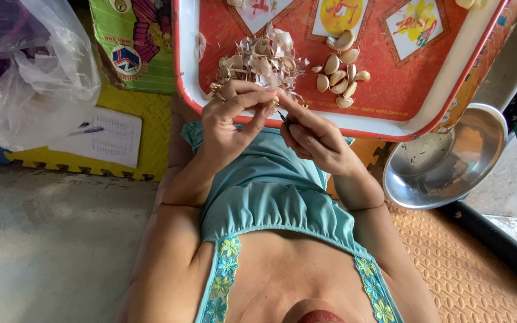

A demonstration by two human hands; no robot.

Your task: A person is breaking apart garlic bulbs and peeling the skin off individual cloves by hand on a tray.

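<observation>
Both hands meet at the near rim of the red tray (306, 119). The left hand (225, 122) has its grip pinched on a garlic clove (270, 103), mostly hidden by fingertips. The right hand (315, 139) has its grip clamped on a small knife (283, 117), only its dark tip showing. Peeled cloves (339, 75) and a heap of skins (264, 60) lie on the tray.

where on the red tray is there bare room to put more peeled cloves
The tray is bare right of the peeled cloves, up to its right rim. It is crowded at the near left, where the skins pile up by both hands.
</observation>
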